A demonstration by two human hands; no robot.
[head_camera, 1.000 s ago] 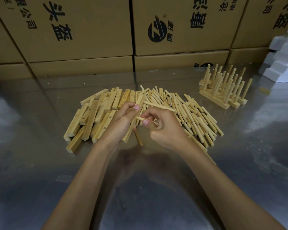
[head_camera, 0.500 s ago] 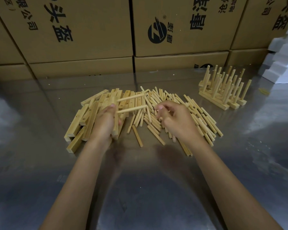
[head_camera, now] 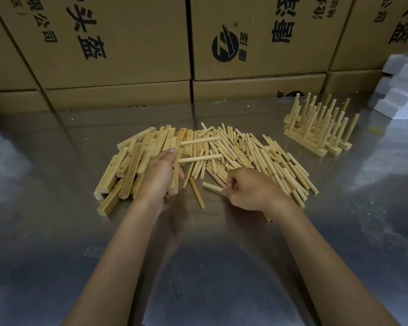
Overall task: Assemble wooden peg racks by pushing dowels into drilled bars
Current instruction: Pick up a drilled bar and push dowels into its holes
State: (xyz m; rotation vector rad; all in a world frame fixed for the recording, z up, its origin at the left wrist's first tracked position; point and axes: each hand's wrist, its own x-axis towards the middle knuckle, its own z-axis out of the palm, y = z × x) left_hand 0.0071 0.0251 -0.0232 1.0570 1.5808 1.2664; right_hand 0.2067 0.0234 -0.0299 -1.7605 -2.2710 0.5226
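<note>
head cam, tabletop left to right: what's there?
Bar pile → left hand gripping a bar with two dowels in it → right hand pinching a dowel → finished racks → white foam blocks.

Your left hand [head_camera: 161, 175] reaches forward with its back up, fingers curled round a bar [head_camera: 174, 170] that carries two dowels; your right hand [head_camera: 250, 191] sits just beside it, knuckles up, fingers curled, pinching a short dowel [head_camera: 212, 186] that points left. Both forearms stretch out bare from the bottom edge, converging toward the hands.

Left hand [head_camera: 159, 176] gripping pegged bar [head_camera: 174, 170], right hand [head_camera: 247, 191] pinching dowel [head_camera: 212, 186], steel table [head_camera: 57, 231]
</note>
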